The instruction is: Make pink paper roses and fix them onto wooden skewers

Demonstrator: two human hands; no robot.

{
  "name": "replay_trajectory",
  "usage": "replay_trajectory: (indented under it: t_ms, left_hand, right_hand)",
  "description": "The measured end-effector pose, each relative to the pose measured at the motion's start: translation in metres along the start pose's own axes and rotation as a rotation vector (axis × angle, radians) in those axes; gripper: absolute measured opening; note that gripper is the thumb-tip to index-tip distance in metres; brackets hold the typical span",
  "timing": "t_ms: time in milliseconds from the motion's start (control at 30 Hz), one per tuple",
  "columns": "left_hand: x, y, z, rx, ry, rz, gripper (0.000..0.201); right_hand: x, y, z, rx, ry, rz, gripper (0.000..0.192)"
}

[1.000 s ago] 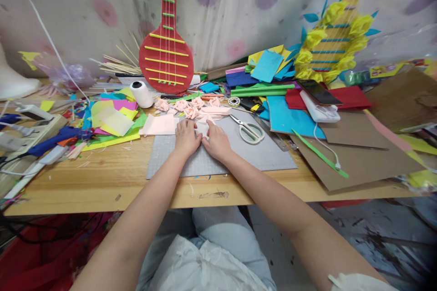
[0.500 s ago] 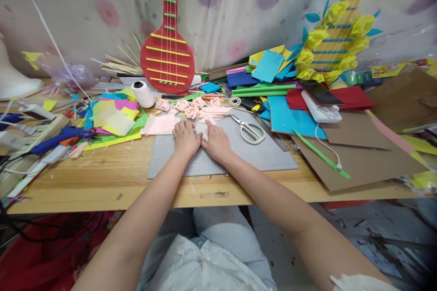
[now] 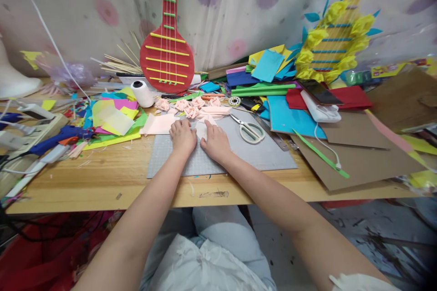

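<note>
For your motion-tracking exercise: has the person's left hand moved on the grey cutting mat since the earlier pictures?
Yes, slightly. The left hand has crept away from the person, toward the pale pink paper sheet, judged against the grey cutting mat.

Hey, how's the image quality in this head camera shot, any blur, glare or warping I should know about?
Head view: soft, even light, no harsh glare; the left hand and right hand on the grey cutting mat look sharp. Wide-lens distortion bows the table edge and stretches the forearms; corners darken and smear, especially bottom right.
</note>
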State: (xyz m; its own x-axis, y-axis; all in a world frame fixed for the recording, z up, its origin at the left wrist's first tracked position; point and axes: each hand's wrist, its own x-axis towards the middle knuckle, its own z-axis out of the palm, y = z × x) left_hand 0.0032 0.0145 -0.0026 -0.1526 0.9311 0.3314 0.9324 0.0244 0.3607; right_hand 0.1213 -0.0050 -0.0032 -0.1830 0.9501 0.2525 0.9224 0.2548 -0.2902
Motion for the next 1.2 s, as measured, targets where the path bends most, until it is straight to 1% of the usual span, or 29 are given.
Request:
replay_trajectory:
  t_ms: [133,267,433,500,567,733,867,1033,1133,1200]
  left_hand:
    - [0.001,-0.002,-0.001,-0.049,-0.046,0.046,0.012]
    - [0.001,-0.006,-0.003,-0.108,-0.044,0.063,0.016]
    - [-0.001,-0.013,-0.008,-0.150,-0.122,0.198,0.013]
    - [-0.002,-0.014,-0.009,-0.127,-0.137,0.193,0.013]
    - [-0.003,-0.013,-0.008,-0.109,-0.140,0.159,0.013]
    - [-0.003,-0.012,-0.009,-0.112,-0.171,0.103,0.020]
    - [-0.003,-0.013,-0.014,-0.128,-0.215,0.108,0.030]
    - [-0.004,-0.014,-0.017,-0.127,-0.236,0.135,0.038]
    - [-0.004,-0.014,-0.016,-0.130,-0.230,0.157,0.037]
    - [-0.004,-0.014,-0.015,-0.135,-0.203,0.165,0.031]
  right_hand:
    - [0.000,0.000,0.001,0.004,-0.002,0.003,0.063]
    - [0.001,0.001,0.001,0.014,-0.001,0.001,0.062]
    - [0.001,0.003,-0.001,0.069,-0.011,-0.002,0.060]
    - [0.001,0.004,-0.002,0.105,-0.025,0.002,0.060]
    - [0.002,0.006,-0.003,0.144,-0.033,0.006,0.059]
    - [0.006,0.014,-0.003,0.286,-0.053,-0.001,0.056]
    - [0.009,0.020,-0.001,0.380,-0.059,0.004,0.056]
    - [0.010,0.023,0.003,0.430,-0.037,-0.010,0.058]
    - [0.011,0.025,0.005,0.505,-0.029,0.008,0.059]
    - [0.012,0.028,0.007,0.591,-0.016,0.039,0.059]
